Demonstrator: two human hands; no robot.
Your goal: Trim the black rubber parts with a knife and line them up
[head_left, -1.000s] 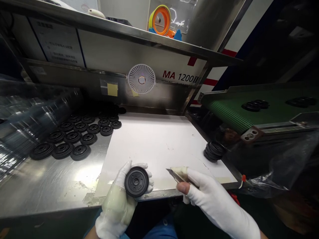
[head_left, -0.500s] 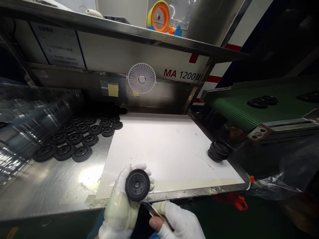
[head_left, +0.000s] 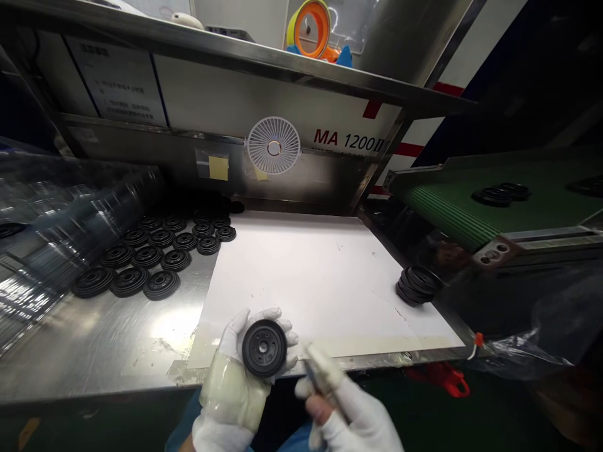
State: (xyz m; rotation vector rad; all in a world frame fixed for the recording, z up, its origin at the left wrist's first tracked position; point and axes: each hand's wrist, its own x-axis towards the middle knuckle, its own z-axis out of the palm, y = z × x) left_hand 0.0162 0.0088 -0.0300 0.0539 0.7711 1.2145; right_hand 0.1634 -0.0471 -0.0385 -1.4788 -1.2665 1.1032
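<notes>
"So, which is the biggest thing near the person?"

"It is the silver metal tabletop (head_left: 127, 339). To its right stands a green ribbed conveyor belt (head_left: 447, 210), which carries some black round pieces (head_left: 492, 195)."

"And what lies on the tabletop?"

"One flat white rectangular sheet (head_left: 301, 276). At its left, many black ridged discs (head_left: 175, 260) lie flat in rows; on its right part, a leaning stack of black discs (head_left: 417, 285)."

"How are the two hands?"

"Both wear white gloves. The left hand (head_left: 235, 380) is cupped, half open, with the fingers curled behind one disc. The right hand (head_left: 346, 405) is closed around a tool, and its thumb tip is bare."

"Where exactly is this disc?"

"The single black round disc (head_left: 264, 348) rests in the left hand, its face with small holes turned upward to the camera, over the near edge of the sheet."

"And the tool?"

"A thin dark pointed tool (head_left: 311, 375), rather blurred. It is near the disc's right side, but apart from it."
</notes>
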